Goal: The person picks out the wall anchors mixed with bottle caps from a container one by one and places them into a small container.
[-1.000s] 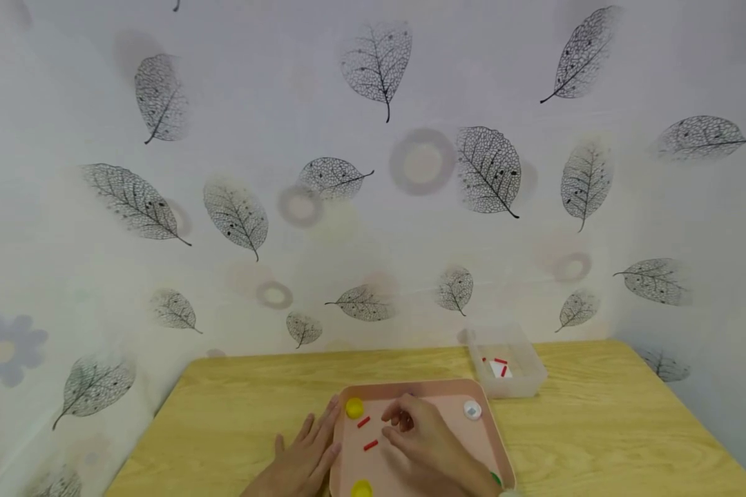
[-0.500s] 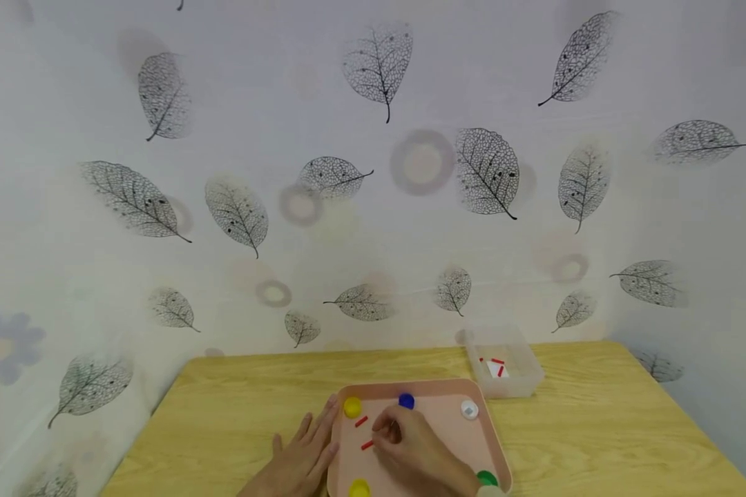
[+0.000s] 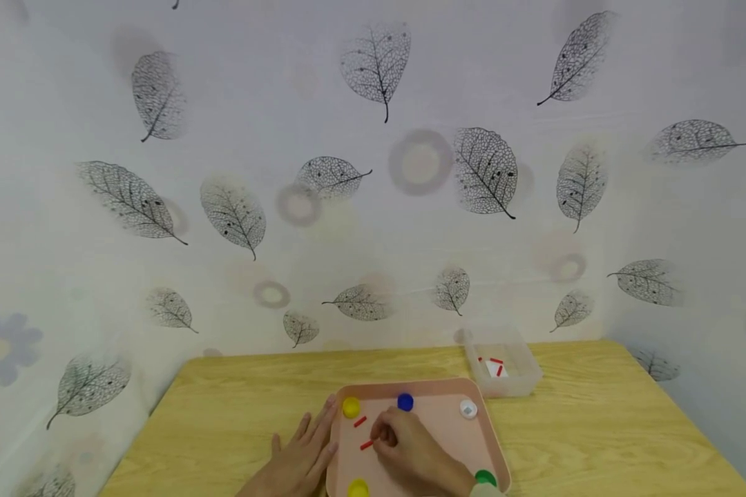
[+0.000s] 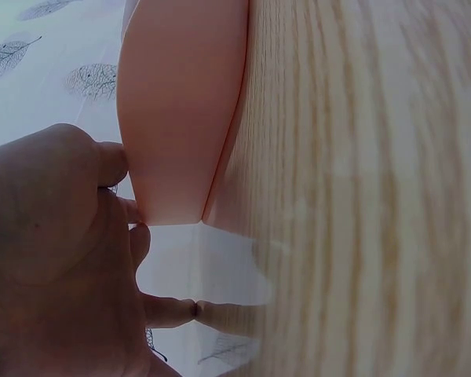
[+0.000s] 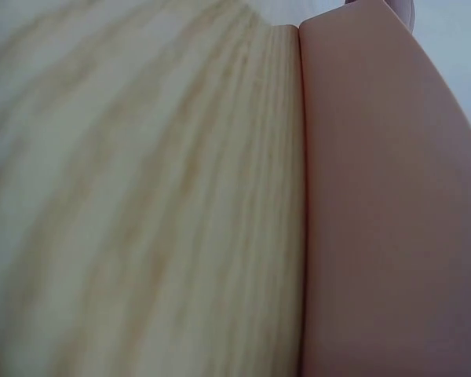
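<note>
A pink tray [image 3: 441, 390] lies on the wooden table. Two short red sticks lie near its left side: an upper stick [image 3: 360, 421] and a lower stick [image 3: 366, 445]. My right hand [image 3: 407, 445] is over the tray with curled fingers, thumb and fingertips pinching at the lower stick's right end, which they cover. My left hand [image 3: 301, 459] lies flat beside the tray, its straight fingers along the left rim. In the left wrist view, fingertips of this left hand [image 4: 55, 236] touch the tray wall [image 4: 180, 118].
Round pieces sit around the tray: an upper yellow one [image 3: 351, 407], a lower yellow one [image 3: 358, 488], a blue one [image 3: 405, 402], a white one [image 3: 468, 408] and a green one [image 3: 485, 478]. Behind, a clear box [image 3: 522, 383] holds red sticks and a white piece.
My right hand has moved slightly left and down to the lower red stick, its fingers closing together. The blue piece now shows more fully. My left hand stays on the tray's rim.
</note>
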The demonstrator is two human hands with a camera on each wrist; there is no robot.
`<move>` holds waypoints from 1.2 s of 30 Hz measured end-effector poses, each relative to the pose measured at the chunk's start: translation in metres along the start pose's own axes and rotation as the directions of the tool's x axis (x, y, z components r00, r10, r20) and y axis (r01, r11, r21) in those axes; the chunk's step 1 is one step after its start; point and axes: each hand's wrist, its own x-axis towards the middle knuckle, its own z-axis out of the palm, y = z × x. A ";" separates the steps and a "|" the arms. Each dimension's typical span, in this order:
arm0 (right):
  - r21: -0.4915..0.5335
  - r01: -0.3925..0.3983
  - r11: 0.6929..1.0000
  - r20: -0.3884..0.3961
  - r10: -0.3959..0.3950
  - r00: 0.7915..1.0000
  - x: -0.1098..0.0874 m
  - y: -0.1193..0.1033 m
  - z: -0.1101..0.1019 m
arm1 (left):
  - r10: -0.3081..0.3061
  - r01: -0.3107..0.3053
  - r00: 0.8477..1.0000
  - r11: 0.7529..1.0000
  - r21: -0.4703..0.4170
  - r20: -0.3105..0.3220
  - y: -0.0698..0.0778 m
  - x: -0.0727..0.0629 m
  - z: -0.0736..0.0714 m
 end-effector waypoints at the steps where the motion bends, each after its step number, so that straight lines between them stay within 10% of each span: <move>1: -0.004 0.006 1.000 0.001 -0.006 1.000 0.000 0.000 0.000 | -0.002 0.002 1.000 1.000 0.003 -0.002 0.000 0.000 0.000; 36: 0.077 -0.023 0.997 -0.058 0.028 0.998 -0.008 -0.003 -0.008 | 0.018 -0.017 1.000 1.000 0.023 -0.020 0.001 -0.001 -0.001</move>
